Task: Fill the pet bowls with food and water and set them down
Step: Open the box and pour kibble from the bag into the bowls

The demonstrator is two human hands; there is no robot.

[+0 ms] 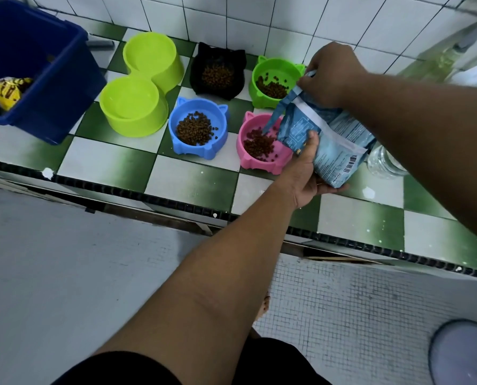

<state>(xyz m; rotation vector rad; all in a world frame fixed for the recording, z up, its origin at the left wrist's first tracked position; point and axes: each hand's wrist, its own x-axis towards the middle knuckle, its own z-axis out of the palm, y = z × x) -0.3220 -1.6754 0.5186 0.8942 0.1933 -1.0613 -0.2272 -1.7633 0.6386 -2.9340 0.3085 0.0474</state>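
A light-blue food bag (334,143) is tilted over the pink bowl (262,159), its mouth just above the brown kibble inside. My left hand (306,168) grips the bag from below, thumb across its front. My right hand (329,73) pinches the bag's top corner. Kibble also lies in the blue bowl (220,120), the black bowl (201,87) and the green bowl (259,68). The lime double bowl (137,112) has nothing in either cup. All bowls stand on the green-and-white checkered counter (115,159).
A dark blue bin (45,79) with yellow packets stands at the counter's left end. A clear water bottle (381,162) sits behind the bag at right. White tiled wall runs behind the bowls. The counter's front edge has a black trim; grey floor lies below.
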